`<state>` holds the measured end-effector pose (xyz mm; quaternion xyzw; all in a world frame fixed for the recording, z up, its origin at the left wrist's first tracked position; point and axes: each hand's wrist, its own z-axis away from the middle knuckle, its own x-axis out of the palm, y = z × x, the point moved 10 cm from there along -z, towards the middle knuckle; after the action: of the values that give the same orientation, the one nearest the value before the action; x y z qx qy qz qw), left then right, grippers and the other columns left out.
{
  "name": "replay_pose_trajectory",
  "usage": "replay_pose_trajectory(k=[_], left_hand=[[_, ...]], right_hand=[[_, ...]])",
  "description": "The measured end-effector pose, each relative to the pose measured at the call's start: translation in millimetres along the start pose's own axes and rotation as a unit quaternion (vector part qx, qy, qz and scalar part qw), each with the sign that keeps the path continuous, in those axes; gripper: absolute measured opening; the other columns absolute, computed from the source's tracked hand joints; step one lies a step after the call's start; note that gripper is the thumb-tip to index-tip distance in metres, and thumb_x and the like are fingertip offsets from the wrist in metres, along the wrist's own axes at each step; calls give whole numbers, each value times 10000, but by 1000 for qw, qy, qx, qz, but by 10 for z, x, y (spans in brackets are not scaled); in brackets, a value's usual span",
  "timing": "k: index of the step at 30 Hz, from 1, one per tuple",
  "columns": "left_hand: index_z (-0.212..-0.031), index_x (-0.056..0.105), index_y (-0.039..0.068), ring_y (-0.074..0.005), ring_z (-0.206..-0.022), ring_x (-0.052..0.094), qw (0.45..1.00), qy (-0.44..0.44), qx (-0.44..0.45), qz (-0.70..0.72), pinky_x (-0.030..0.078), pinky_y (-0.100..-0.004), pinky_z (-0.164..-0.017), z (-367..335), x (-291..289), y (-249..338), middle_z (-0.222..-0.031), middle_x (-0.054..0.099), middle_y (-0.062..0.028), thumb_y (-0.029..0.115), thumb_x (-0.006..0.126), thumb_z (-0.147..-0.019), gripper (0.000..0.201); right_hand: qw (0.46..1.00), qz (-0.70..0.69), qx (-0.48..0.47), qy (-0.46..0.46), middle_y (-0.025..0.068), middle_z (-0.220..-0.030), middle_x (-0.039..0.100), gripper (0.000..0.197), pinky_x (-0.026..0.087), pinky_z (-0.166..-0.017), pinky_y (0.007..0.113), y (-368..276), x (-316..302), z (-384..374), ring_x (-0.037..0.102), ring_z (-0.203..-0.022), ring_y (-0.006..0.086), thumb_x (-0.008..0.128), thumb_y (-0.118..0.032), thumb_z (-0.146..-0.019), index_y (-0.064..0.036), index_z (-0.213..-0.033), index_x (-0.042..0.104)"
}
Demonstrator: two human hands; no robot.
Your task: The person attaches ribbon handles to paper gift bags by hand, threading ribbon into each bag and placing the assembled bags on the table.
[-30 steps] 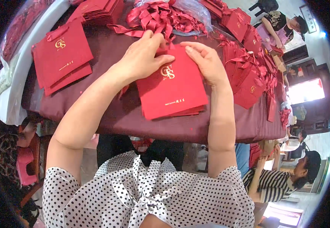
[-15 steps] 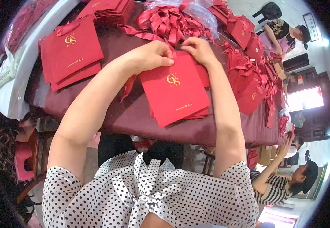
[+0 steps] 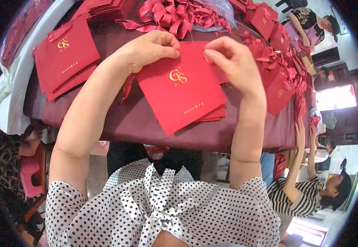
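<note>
The red bag [image 3: 183, 92] mostly hides the lower bags [image 3: 216, 114].

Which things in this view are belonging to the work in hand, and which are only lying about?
Work in hand:
red bag, left hand pinching its upper edge, right hand at its upper right
ribbon heap, likely
bag stack at left, likely

Apparently lying about:
pale packet, far left
pink object, lower left

Head-worn fisheye, close above the table [image 3: 137, 123], downward
</note>
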<state>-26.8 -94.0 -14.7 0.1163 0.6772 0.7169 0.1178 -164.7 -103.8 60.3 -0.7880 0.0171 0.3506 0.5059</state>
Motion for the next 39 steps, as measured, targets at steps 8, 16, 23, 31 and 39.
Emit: replay_pose_trajectory(k=[8,16,23,31,39], left_hand=[[-924,563,43,-45,-811,527,999,-40,20,7,409,-191,-750,10,124,36,-856,574,36,104,645,-830,138],[-965,568,26,-40,-822,519,997,-54,26,42,412,-194,-762,39,163,47,-870,573,28,98,605,-857,135],[-898,575,-7,-85,-749,542,982,32,123,-137,445,-244,-690,35,133,179,-786,593,-20,55,608,-829,98],[-921,552,-40,-228,-795,599,920,101,226,-305,462,-323,-724,128,216,424,-833,615,-158,9,588,-794,140],[-887,549,-29,-210,-753,575,904,135,259,-313,453,-318,-674,302,221,560,-791,584,-138,-23,561,-794,94]], right_hand=[[986,128,-103,2,138,-788,633,144,478,-659,354,-207,178,26,619,-726,284,645,-159,-796,-25,-849,638],[965,206,-163,0,153,-814,612,121,477,-697,408,-346,293,92,607,-798,321,602,-150,-827,-29,-839,605],[870,463,-151,69,115,-795,593,145,497,-700,365,-532,549,259,604,-790,261,625,-121,-741,-34,-833,556],[838,496,-210,81,83,-770,566,190,473,-679,364,-541,545,246,567,-751,235,642,-131,-691,-33,-825,549],[981,163,-90,45,193,-831,600,97,452,-696,447,-265,322,119,586,-841,368,559,-73,-841,3,-885,518]])
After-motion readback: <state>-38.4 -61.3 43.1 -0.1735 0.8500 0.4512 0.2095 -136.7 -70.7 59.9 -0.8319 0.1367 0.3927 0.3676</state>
